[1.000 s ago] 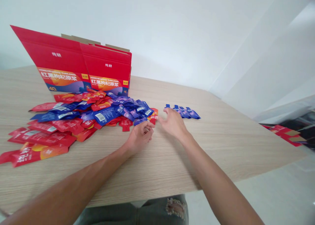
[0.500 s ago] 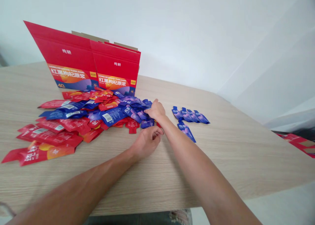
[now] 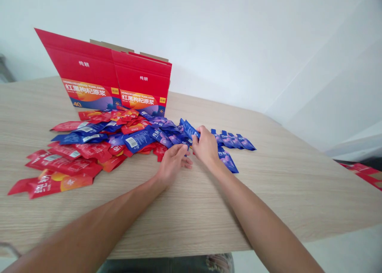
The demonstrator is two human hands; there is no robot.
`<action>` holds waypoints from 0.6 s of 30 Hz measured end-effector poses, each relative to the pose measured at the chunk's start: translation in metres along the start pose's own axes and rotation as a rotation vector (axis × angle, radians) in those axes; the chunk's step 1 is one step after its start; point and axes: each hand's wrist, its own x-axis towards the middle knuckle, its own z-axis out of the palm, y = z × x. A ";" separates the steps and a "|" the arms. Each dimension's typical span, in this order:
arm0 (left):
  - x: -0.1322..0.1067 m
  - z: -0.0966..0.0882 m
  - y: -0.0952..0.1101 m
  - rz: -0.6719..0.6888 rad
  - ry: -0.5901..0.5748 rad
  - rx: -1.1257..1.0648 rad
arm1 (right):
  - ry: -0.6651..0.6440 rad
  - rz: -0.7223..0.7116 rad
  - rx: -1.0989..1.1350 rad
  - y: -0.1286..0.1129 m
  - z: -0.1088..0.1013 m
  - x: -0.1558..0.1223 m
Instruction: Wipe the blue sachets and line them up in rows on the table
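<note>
My right hand [image 3: 205,145] is closed on a blue foil pouch [image 3: 190,129], held tilted at the right end of the pile. Beside it, my left hand [image 3: 174,162] has its fingers apart at the pile's near edge, close to the blue pouches there. The heap mixes blue pouches [image 3: 137,141] with red pouches [image 3: 67,161], some showing barcodes. On the right, several blue pouches [image 3: 229,139] lie overlapping in a row, and another blue pouch [image 3: 228,160] lies just in front of them, partly behind my right hand.
A red printed carton [image 3: 143,72] stands behind the heap, its tall flap raised. Everything rests on a light wood table [image 3: 286,177] against a white wall. At the far right, a red box [image 3: 362,172] shows beyond the table edge.
My right hand has drawn back and to the right from the pile, now with a blue pouch in it. My left hand has shifted slightly left and its fingers have spread.
</note>
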 end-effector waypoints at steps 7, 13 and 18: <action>-0.003 0.001 0.006 -0.035 -0.005 -0.240 | 0.123 -0.558 -0.079 0.016 -0.017 -0.073; -0.004 0.000 0.004 -0.044 -0.002 -0.174 | 0.142 -0.342 0.116 0.008 -0.011 -0.079; -0.008 0.001 0.006 -0.025 -0.066 -0.147 | 0.182 -0.245 0.199 0.002 -0.008 -0.078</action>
